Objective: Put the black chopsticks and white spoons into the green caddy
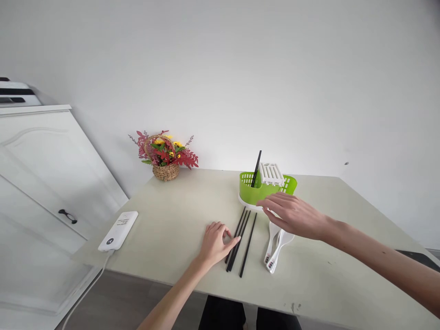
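Observation:
Several black chopsticks (244, 238) lie side by side on the pale table (178, 215). My left hand (216, 242) rests on the table with curled fingers, its fingertips touching the leftmost sticks. My right hand (295, 214) hovers open, fingers stretched out, just in front of a green slotted cutlery holder (252, 190). One black chopstick (256, 168) stands upright in the holder, and a white divider insert (271, 173) sits on top. Below my right hand lie white plastic spoons (277, 247), partly covered by it.
A wicker basket of red and yellow artificial flowers (165, 156) stands at the back left by the wall. A white power bank (118, 230) with a cable lies near the table's left edge. A white cabinet (44, 183) stands to the left.

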A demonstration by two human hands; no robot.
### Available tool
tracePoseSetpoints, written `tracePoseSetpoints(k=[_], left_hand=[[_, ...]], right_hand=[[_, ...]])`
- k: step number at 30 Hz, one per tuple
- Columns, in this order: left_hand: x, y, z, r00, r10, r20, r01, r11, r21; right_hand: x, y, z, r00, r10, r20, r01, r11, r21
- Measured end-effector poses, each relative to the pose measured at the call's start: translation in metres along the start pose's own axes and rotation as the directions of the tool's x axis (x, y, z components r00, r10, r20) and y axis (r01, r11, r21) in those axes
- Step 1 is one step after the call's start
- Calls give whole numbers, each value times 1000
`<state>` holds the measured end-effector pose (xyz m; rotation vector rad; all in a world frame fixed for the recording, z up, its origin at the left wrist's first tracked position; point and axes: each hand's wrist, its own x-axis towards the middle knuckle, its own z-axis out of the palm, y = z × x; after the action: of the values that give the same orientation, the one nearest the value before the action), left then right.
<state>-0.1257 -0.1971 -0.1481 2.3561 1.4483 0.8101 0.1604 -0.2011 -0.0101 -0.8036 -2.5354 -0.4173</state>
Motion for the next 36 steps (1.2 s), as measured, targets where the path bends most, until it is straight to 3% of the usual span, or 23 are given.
tracePoseSetpoints(k=[8, 13, 17, 22, 27, 36], left_hand=[[2, -8, -10, 998, -37, 43, 41, 995, -96], [6, -16, -34, 975, -135, 179, 164, 974, -159], [8, -20, -56, 962, -202, 184, 210, 977, -25], [7, -25, -76, 965, -160, 206, 122, 975, 185], [2, -35, -84, 957, -173, 232, 64, 909, 413], [0, -45, -93, 952, -204, 229, 97, 908, 407]], right_hand=[[-3, 2, -2, 1000, 11, 10, -11, 1000, -19], [-8, 1, -2, 999, 19, 27, -18, 1000, -11], [-13, 1, -2, 998, 49, 32, -50, 999, 12], [-15, 2, 0, 997, 59, 44, -60, 998, 21], [-12, 1, 4, 998, 41, 48, -42, 999, 19], [-13, -3, 7, 997, 56, 54, -59, 997, 55]])
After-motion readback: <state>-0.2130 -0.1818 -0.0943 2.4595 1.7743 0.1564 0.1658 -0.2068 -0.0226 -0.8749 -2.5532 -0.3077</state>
